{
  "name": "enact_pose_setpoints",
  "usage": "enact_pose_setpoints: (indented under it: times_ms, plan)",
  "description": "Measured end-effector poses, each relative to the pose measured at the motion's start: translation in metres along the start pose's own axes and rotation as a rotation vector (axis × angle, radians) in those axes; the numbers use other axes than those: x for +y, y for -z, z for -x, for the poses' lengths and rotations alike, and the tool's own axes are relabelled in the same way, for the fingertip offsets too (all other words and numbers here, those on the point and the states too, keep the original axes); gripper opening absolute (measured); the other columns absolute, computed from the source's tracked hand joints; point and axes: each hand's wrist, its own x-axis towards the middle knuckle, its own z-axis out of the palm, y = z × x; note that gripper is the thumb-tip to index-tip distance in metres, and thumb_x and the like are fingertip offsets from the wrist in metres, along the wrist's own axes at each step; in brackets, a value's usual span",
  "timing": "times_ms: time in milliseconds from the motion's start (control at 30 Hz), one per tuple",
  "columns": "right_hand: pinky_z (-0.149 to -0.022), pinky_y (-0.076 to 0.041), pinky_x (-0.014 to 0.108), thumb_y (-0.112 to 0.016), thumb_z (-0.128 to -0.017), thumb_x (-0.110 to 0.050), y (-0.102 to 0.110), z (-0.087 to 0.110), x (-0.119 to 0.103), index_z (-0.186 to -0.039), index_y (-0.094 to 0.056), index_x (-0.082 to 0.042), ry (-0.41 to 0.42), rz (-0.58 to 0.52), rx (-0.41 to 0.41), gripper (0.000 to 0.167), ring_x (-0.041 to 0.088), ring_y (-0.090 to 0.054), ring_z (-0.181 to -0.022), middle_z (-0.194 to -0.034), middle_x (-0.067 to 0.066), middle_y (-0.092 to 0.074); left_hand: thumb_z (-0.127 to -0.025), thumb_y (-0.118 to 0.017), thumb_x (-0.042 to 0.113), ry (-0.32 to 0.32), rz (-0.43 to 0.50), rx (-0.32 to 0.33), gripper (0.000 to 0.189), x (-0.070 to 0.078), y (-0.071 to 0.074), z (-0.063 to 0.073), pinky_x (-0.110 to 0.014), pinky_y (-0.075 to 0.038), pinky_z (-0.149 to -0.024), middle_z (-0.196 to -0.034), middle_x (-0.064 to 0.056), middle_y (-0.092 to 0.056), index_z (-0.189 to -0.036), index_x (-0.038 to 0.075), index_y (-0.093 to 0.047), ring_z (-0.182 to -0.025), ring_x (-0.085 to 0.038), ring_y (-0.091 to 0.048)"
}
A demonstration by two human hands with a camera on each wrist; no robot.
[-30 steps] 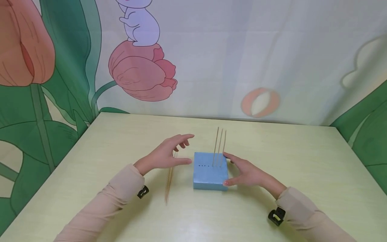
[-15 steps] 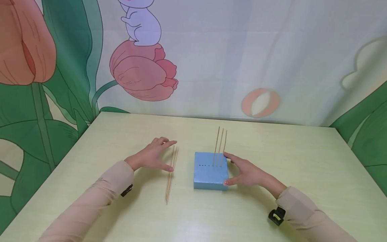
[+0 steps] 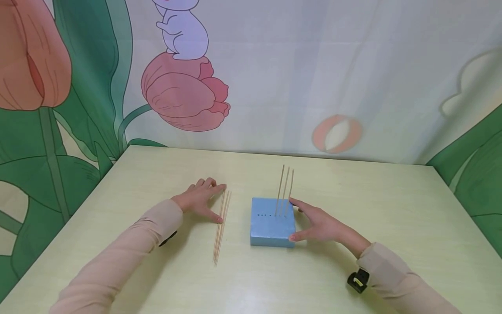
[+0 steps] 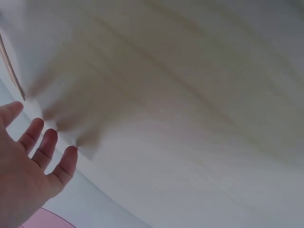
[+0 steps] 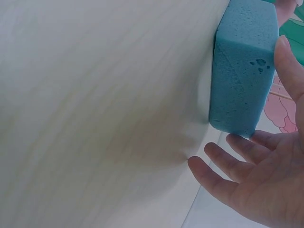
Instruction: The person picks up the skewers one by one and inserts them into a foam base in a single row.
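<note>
A blue foam block (image 3: 270, 233) lies on the table, with three thin wooden sticks (image 3: 279, 189) standing upright in its top. Left of these sticks, a row of small holes (image 3: 264, 215) runs across the block. My right hand (image 3: 322, 223) holds the block from its right side, thumb at the near corner and index finger at the far corner. Several loose sticks (image 3: 217, 244) lie left of the block. My left hand (image 3: 199, 199) spreads over them, thumb on their middle and index fingertip at their far end. In the left wrist view, one stick's end (image 4: 16, 85) shows beside the index fingertip.
The pale wooden table (image 3: 353, 192) carries the block and the sticks. Behind it hangs a printed curtain (image 3: 274, 78) with tulips and a white animal. Both wrists wear small black devices, the right one (image 3: 358, 280) in plain view.
My left hand has moved left from beside the block and come down onto the loose sticks, its thumb and index finger closing in on them. My right hand and the block have stayed put.
</note>
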Motion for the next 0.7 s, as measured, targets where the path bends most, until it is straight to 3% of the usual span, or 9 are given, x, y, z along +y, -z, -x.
enact_pose_setpoints:
  times_ms: [233, 700]
  plan:
    - [-0.101, -0.027, 0.054, -0.076, -0.073, -0.036, -0.0006, -0.0003, 0.0019, -0.143, -0.019, 0.0, 0.001, 0.002, 0.001, 0.097, 0.039, -0.032, -0.126, -0.144, 0.019, -0.026, -0.061, -0.074, 0.059, 0.025, 0.026, -0.027, 0.103, 0.0039, 0.0028, -0.0012, -0.043, -0.034, -0.084, -0.129, -0.014, -0.031, -0.142, 0.011, -0.031, -0.107, -0.029, -0.032]
    - [-0.101, -0.027, 0.053, -0.076, -0.073, -0.035, 0.0006, -0.0001, 0.0011, -0.143, -0.019, 0.001, 0.018, 0.005, 0.008, 0.097, 0.04, -0.032, -0.126, -0.144, 0.02, -0.027, -0.056, -0.083, 0.048, 0.051, 0.112, -0.023, 0.105, 0.001, 0.002, -0.0077, -0.054, -0.03, -0.092, -0.131, -0.018, -0.03, -0.135, 0.003, -0.03, -0.116, -0.035, -0.029]
